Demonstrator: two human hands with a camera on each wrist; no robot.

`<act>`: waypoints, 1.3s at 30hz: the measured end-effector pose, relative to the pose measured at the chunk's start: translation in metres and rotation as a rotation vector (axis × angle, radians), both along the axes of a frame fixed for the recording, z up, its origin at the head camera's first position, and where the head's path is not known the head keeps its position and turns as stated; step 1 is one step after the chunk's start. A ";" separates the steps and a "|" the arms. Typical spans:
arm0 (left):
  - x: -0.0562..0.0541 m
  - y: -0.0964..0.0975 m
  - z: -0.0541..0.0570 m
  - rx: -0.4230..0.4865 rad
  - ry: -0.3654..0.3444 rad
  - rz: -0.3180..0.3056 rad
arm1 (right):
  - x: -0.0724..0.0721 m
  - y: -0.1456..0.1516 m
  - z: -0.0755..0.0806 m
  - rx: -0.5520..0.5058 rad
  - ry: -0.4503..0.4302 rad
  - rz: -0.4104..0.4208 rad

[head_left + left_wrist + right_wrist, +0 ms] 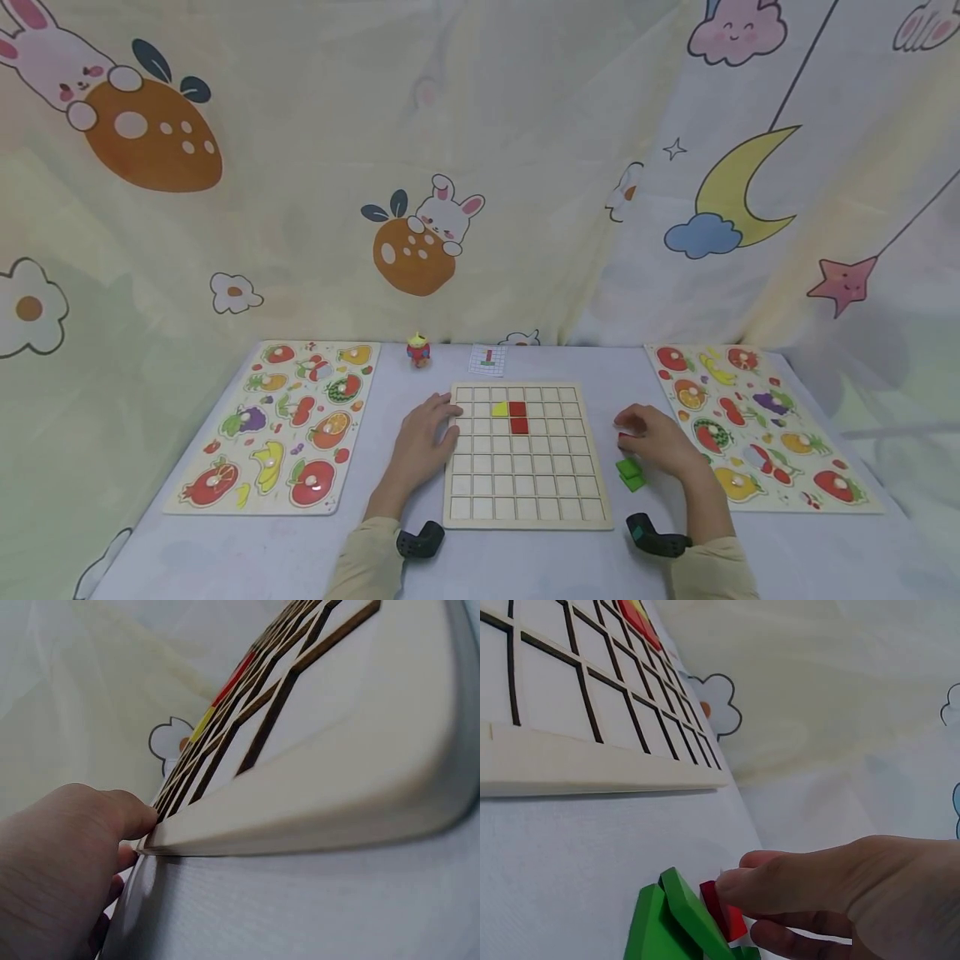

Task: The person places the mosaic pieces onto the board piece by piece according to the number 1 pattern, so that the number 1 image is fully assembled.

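A: What does the head view show?

B: A pale wooden grid board point(527, 486), square-celled, on a white cloth point(540, 567). Toward its twelve sit two flat red tiles point(519, 426), with a yellow tile point(500, 409) at the upper one's nine.

A: Any printing?

B: A small card point(487, 360) at the board's eleven bears a grid with a red and green figure. Glossy fruit pictures cover a left panel point(277, 502) at nine and a right panel point(787, 496) at three.

A: And the hands?

B: The left hand point(423, 437) touches the board's edge at nine. The right hand point(654, 440) is at three, just beside some green blocks point(631, 472).

A: Left wrist?

B: The board's rim is smooth and thick, round-cornered, its cell walls dark-sided. The thumb rests on it toward eight o'clock, fingers loosely bent; whether any reach underneath, I can't tell.

A: Right wrist?

B: Thumb and fingers, narrowly spaced, pinch a red block point(718, 911) near six o'clock. The green blocks, thick and straight-edged, lean together just beside it, toward seven. The board fills ten o'clock.
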State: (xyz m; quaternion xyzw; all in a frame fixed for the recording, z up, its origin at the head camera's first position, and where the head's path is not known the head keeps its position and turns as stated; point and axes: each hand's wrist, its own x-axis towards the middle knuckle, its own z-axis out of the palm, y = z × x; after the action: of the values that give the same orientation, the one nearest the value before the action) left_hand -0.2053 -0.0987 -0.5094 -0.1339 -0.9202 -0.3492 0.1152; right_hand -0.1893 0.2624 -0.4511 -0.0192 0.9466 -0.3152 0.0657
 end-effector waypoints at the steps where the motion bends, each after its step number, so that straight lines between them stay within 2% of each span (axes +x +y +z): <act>1: 0.000 0.000 0.000 -0.001 0.001 0.000 | 0.000 0.001 0.000 0.000 -0.002 0.007; 9: 0.000 0.000 -0.001 0.003 0.008 -0.002 | 0.003 0.003 0.002 -0.015 -0.041 0.026; 24: -0.001 0.000 -0.001 0.000 -0.004 0.005 | -0.001 0.000 -0.004 0.055 -0.049 0.020; 32: 0.000 0.000 0.000 0.003 -0.001 0.001 | -0.002 -0.002 -0.003 0.024 -0.034 0.009; 39: 0.000 0.000 -0.001 0.002 -0.005 -0.003 | -0.003 -0.005 -0.002 -0.028 0.014 0.012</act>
State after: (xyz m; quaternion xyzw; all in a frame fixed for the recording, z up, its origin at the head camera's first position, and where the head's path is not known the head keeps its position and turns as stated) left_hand -0.2050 -0.0992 -0.5105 -0.1346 -0.9200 -0.3505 0.1126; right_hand -0.1919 0.2571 -0.4535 -0.0281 0.9423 -0.3281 0.0607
